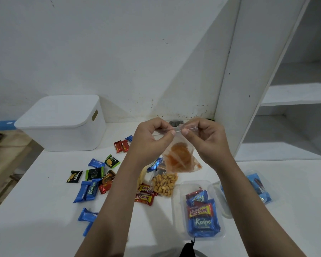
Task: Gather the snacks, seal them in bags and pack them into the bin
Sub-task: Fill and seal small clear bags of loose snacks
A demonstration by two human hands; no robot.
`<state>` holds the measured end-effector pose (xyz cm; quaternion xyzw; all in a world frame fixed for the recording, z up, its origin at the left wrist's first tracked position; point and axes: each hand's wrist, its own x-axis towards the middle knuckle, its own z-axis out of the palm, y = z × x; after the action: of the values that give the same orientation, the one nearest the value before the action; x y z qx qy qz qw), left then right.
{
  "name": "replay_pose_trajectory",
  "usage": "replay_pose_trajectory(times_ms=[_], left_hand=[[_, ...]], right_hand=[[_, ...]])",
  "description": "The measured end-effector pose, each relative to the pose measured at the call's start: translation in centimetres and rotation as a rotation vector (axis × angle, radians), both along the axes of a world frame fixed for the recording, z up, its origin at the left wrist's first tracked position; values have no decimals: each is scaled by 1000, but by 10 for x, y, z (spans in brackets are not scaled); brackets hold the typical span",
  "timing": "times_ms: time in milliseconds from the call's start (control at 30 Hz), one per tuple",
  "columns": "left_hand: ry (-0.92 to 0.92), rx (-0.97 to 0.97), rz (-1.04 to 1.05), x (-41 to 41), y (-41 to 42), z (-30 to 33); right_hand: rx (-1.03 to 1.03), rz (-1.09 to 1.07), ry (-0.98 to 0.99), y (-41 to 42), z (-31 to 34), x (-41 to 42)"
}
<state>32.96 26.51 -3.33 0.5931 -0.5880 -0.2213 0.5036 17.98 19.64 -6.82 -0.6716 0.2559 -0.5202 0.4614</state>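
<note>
Nearest you on the counter [44, 229], a clear tray [176, 210] holds blue and red snack bars, and a second clear pack [258, 184] with blue bars lies just right of your right forearm. To the left of your arms, loose wrappers [89, 190] are scattered, with bare counter around them; the counter's left edge drops off beside them. Between your forearms sit two red bars [144, 198] and one bag of nuts [164, 184]. Above these you hold one clear bag [182, 158] of orange chips: your left hand [150, 134] and right hand [204, 134] each pinch its top strip, fingers [172, 132] clenched on it. Farther back at left stands one white bin [63, 125], lid on, against the wall. White shelves [285, 101] rise at right.
</note>
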Motion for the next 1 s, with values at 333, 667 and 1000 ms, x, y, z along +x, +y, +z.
replay_pose_trajectory(times_ms=[333, 667, 1000], left_hand=[[23, 12, 2, 3, -2, -1], [25, -4, 48, 8, -1, -7], [27, -2, 33, 18, 8, -9]], right_hand=[[139, 79, -118, 0, 3, -3], [150, 82, -75, 7, 6, -1], [122, 99, -23, 14, 11, 0]])
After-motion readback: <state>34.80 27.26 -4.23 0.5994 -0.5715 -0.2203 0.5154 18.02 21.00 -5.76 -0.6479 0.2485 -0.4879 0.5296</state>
